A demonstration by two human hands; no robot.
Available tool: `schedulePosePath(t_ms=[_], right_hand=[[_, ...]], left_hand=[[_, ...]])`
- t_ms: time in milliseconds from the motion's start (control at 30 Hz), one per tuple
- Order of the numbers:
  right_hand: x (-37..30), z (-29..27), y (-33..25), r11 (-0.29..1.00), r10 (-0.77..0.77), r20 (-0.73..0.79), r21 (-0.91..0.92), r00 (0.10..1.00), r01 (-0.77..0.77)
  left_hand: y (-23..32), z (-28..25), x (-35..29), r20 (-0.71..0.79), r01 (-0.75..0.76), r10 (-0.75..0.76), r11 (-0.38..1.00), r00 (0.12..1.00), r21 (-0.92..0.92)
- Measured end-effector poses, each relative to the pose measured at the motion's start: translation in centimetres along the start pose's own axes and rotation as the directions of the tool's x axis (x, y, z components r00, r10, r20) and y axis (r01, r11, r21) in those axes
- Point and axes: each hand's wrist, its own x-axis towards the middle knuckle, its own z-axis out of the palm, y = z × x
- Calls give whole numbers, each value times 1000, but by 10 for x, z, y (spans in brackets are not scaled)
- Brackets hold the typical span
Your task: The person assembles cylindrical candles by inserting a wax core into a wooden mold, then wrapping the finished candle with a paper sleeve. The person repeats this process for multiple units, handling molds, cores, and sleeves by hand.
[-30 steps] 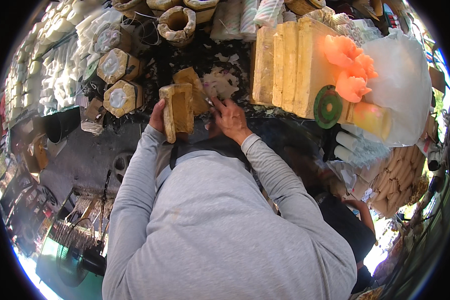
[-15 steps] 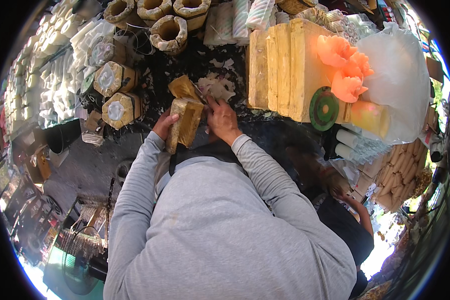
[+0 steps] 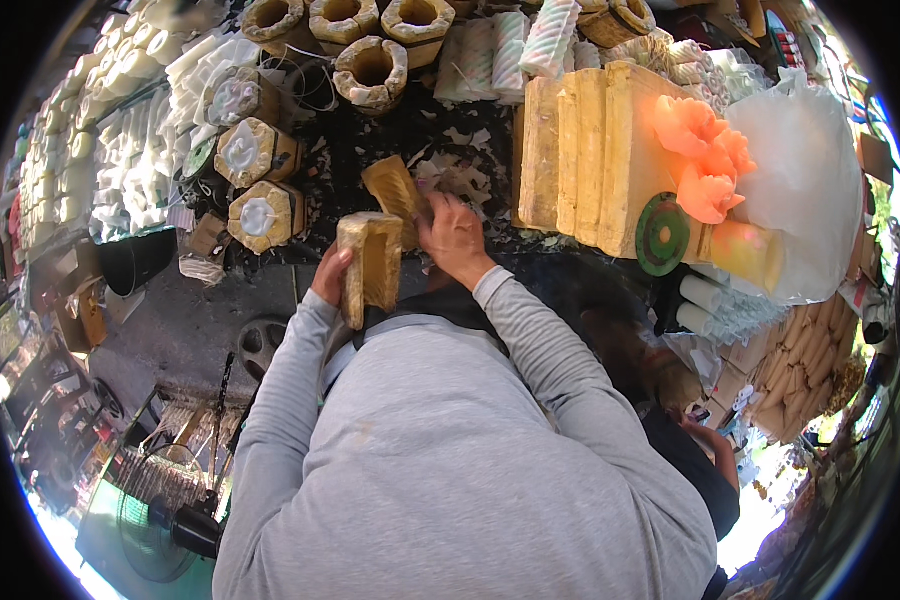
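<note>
A yellow-brown, channel-shaped mould half (image 3: 377, 262) stands tilted up in front of my torso. My left hand (image 3: 331, 276) is closed around its left side, with the thumb on the outer face. Just beyond it, a second mould half (image 3: 394, 192) leans at a slant. My right hand (image 3: 454, 240) has its curled fingers at that piece's right edge and seems to grip it; the fingertips are partly hidden. Pale thin scraps (image 3: 458, 178) lie on the dark worktop past my right hand.
Hollow octagonal moulds (image 3: 371, 72) stand at the back; filled ones (image 3: 260, 217) lie left. Rectangular yellow blocks (image 3: 610, 150), orange wax flowers (image 3: 705, 160) and a green disc (image 3: 662, 234) are right. White candles (image 3: 135, 165) crowd the far left. Another person's arm (image 3: 718, 450) shows lower right.
The mould half in my left hand has turned more upright and come away from the second one, so a gap shows between them. The whole view has shifted slightly.
</note>
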Motion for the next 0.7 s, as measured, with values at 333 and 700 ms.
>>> schedulePosePath(t_ms=[333, 700], right_hand=[[5, 36, -9, 963, 253, 171, 47, 952, -264], [-27, -89, -12, 98, 4, 511, 855, 859, -509]], left_hand=[[-14, -8, -41, -112, -100, 89, 990, 990, -96], [9, 29, -30, -169, -261, 224, 935, 960, -241]])
